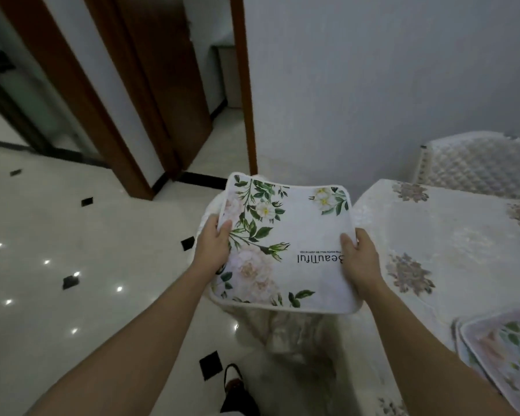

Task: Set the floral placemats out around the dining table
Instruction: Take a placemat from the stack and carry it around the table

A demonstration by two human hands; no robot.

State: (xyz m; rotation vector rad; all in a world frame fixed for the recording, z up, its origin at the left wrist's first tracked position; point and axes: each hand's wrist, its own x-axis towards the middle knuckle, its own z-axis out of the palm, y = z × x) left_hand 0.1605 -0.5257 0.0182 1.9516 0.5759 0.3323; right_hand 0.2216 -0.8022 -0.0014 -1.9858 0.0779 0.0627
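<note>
white wall (373, 70) | glossy tiled floor (57, 235) | brown door (168, 85) | quilted chair (475, 163)

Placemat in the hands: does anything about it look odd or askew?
The placemat shows its word "Beautiful" upside down from the holder's side. The left hand and right hand grip its side edges, and it hangs beside the table, not on it. No damage shows.

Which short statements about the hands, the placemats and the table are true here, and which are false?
1. The left hand and the right hand both hold one floral placemat. True.
2. This placemat lies flat on the table. False: it is held up beside the table's edge.
3. A second placemat lies on the table, near right. True.
4. The printed word "Beautiful" reads upright. False: it is upside down in this view.
</note>
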